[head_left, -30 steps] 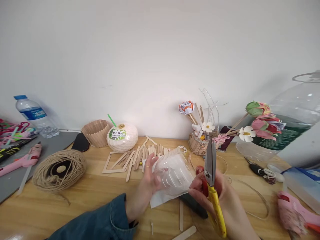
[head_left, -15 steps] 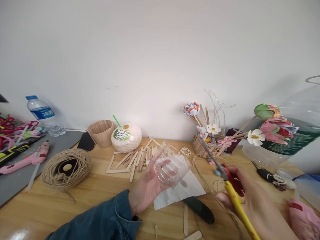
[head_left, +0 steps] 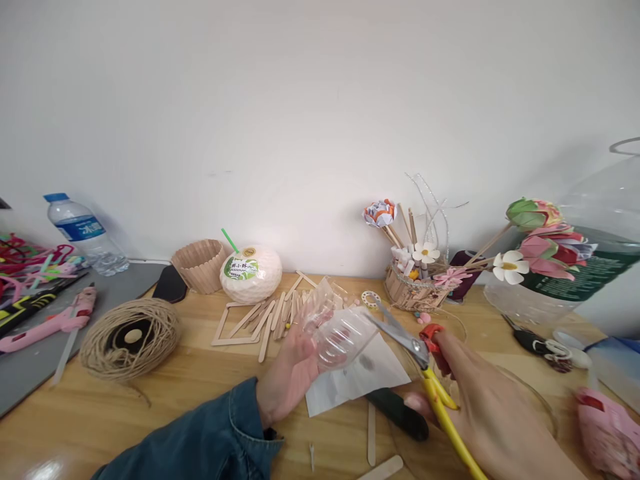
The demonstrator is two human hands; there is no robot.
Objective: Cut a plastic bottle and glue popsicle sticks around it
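My left hand (head_left: 295, 363) is closed round a clear, ribbed piece of cut plastic bottle (head_left: 343, 340), held above the table's middle. In my right hand (head_left: 475, 393) is a pair of scissors (head_left: 417, 347) with yellow and red handles. Their blades point up and left, slightly parted, with the tips close to the bottle piece's right edge; whether they touch it I cannot tell. Beneath the plastic lies a white sheet of paper (head_left: 360, 383). A dark green handled tool (head_left: 400, 415) lies partly under the paper, its other end hidden.
Loose craft sticks (head_left: 265, 327) and a ball of twine (head_left: 131, 337) lie to the left. Behind stand a wooden stick cup (head_left: 200, 267), a white coconut (head_left: 251, 275) and a flower basket (head_left: 413, 290). Pink glue guns (head_left: 60, 321) lie at both sides; a large bottle (head_left: 590, 273) leans at right.
My right hand has brought the scissors left and toward the bottle piece, and the blades now show parted. The bottle piece has turned a little in my left hand.
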